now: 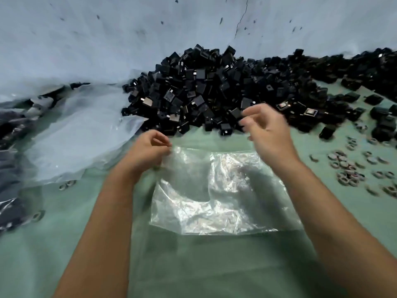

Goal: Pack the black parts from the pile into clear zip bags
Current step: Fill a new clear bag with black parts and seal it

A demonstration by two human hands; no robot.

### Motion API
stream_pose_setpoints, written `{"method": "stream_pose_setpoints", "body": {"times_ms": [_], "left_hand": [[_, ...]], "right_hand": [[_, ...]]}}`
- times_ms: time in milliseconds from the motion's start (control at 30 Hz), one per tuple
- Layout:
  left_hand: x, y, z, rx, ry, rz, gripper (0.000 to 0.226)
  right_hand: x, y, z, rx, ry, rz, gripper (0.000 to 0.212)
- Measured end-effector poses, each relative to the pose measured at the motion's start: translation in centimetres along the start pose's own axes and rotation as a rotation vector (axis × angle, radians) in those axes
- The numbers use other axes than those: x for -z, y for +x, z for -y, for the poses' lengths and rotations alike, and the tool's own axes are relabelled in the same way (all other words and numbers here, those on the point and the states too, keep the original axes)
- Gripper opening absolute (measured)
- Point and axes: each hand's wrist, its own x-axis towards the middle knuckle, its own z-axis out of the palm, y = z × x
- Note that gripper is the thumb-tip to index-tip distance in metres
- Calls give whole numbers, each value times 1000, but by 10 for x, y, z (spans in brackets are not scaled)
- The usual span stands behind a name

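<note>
The pile of black parts [214, 91] lies straight ahead of you against the pale blue wall [107, 35], its long axis running left to right and trailing off toward your right, where loose parts spread over the green table [193, 265]. Its near edge is just beyond both hands, and this is the relation your next reach turns on: your right hand [266, 130] is already at that edge, clearly nearer the parts than your left.

To your left a large crumpled sheet of clear plastic [75, 134] lies beside the pile. At the far left edge dark bundles [10, 136] lie under film; they may be filled bags, but I cannot tell.

The clear zip bag [217, 190] lies flat on the table between your forearms, its mouth turned toward the pile and its closed end toward you. It looks empty; I see no black part inside.

A scatter of small rings [348, 168] lies on the table to your right, well apart from the bag.

Your left hand [148, 149] pinches the bag's far left corner, at the mouth. Your right hand hovers above the mouth's right end with fingers loosely curled and nothing visibly in them, though it is blurred. The bag probably needs opening first; then the right hand is best placed to draw parts in.
</note>
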Motion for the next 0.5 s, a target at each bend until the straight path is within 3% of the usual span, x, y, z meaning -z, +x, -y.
{"method": "stream_pose_setpoints", "body": {"times_ms": [67, 133, 233, 300, 367, 500], "left_hand": [[-8, 1, -13, -42, 435, -287, 26], [-36, -11, -30, -195, 539, -462, 26], [-101, -40, -38, -393, 412, -276, 32], [-125, -51, -20, -351, 520, -131, 50], [-119, -51, 4, -259, 674, -65, 71], [-82, -40, 43, -161, 921, -119, 82]], "right_hand": [[-27, -15, -4, 67, -165, 230, 23], [-50, -32, -15, 150, -443, 435, 33], [-63, -42, -30, 224, -708, 515, 44], [-61, -39, -35, 197, -705, 559, 58], [-60, -36, -39, 211, -734, 576, 58], [-57, -34, -44, 234, -714, 560, 50]]}}
